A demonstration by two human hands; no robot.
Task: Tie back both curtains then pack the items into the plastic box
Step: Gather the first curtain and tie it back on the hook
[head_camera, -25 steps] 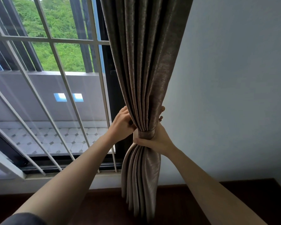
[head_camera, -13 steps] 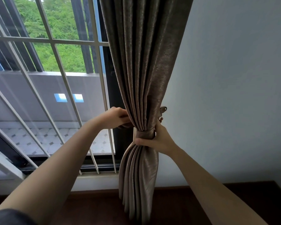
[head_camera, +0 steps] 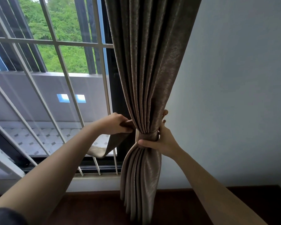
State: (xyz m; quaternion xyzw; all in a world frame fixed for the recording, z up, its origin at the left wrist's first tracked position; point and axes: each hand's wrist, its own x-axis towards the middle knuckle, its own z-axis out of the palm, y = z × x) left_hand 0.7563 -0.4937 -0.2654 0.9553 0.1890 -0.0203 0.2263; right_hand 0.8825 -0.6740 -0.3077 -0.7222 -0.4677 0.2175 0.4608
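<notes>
The curtain (head_camera: 146, 62) runs off the frame at 12 and 6 o'clock. The tie-back's (head_camera: 111, 143) end is buried in the left hand (head_camera: 115, 124). Its loop vanishes behind the folds with the fingers of the right hand (head_camera: 163, 144). A brown knob (head_camera: 165, 113) at 12 o'clock from them is too small to identify.

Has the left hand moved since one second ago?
Yes. The left hand has drawn left, out from behind the curtain toward the white window bar, pulling the loose end of the tie-back with it.
</notes>
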